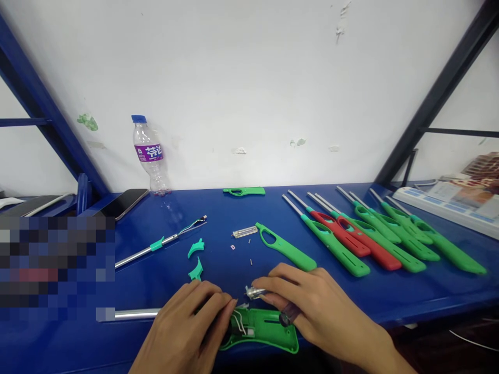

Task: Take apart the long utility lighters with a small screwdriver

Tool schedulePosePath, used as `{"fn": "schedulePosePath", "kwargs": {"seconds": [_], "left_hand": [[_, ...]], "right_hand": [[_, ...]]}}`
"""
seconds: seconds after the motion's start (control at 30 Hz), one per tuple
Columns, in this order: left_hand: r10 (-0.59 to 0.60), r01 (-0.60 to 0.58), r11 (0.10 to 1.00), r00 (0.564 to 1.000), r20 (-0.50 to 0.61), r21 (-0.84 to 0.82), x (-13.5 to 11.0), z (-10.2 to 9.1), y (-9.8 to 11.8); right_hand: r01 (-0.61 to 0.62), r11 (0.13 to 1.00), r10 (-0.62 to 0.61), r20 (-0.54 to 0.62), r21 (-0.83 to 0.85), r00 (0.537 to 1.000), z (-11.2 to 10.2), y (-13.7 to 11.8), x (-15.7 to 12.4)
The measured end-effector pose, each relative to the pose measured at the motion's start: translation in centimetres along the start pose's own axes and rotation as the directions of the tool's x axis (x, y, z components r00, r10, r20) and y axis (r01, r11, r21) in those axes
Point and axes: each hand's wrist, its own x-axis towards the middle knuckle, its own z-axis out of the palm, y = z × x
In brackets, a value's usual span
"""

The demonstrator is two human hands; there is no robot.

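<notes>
My left hand [185,324] is closed over the front of an opened gas lighter, fingers pressed on its green half shell [273,332]. White wires and a dark part show inside the shell, and a metal tube [136,314] runs out to the left. My right hand [312,301] pinches a small clear lighter fuel tank [255,292] with a metal valve end, just above the shell. Out of the same palm sticks a dark translucent round end [289,314]; its kind is hidden. Turquoise triggers [196,269] lie beyond my left hand.
Green shell pieces [288,249], a clear tank [245,232], a loose tube with wires [159,244] and tiny parts lie on the blue table. Several green and red lighters [370,241] sit right. A bottle [150,156] and phone [127,202] stand and lie back left.
</notes>
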Motion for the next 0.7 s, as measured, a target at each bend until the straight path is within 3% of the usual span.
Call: {"fn": "schedulePosePath", "kwargs": {"seconds": [0.5,0.63,0.7], "left_hand": [[0.001,-0.001,1.0,1.0,-0.002,0.007,0.25,0.08,-0.09],[0.001,-0.001,1.0,1.0,-0.015,0.002,0.29,0.07,-0.03],[0.004,-0.004,1.0,1.0,-0.008,0.006,0.27,0.08,-0.06]], "right_hand": [[-0.116,0.986,0.11,0.063,0.117,0.992,-0.09,0.0,0.19],[-0.129,0.988,0.13,-0.006,0.088,0.992,-0.16,-0.01,-0.02],[-0.058,0.996,0.062,-0.062,0.064,0.996,-0.21,-0.1,-0.33]]}}
